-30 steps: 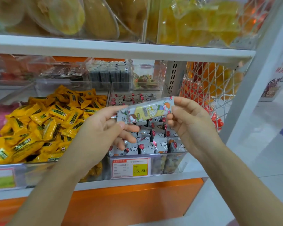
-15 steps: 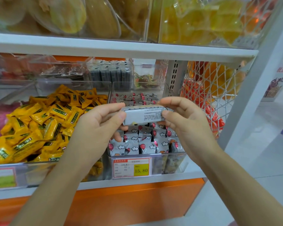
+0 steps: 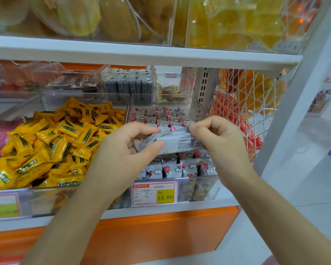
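Head view shows the left hand (image 3: 122, 159) and right hand (image 3: 220, 144) each pinching one end of a grey snack packet (image 3: 177, 141), held level just above the near-right clear bin (image 3: 203, 188) of matching packets.

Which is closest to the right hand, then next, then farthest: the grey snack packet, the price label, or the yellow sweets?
1. Grey printed snack packet: in the right hand's grip.
2. White price label with yellow square: below, leftward.
3. Heap of yellow-wrapped sweets: far left bin.
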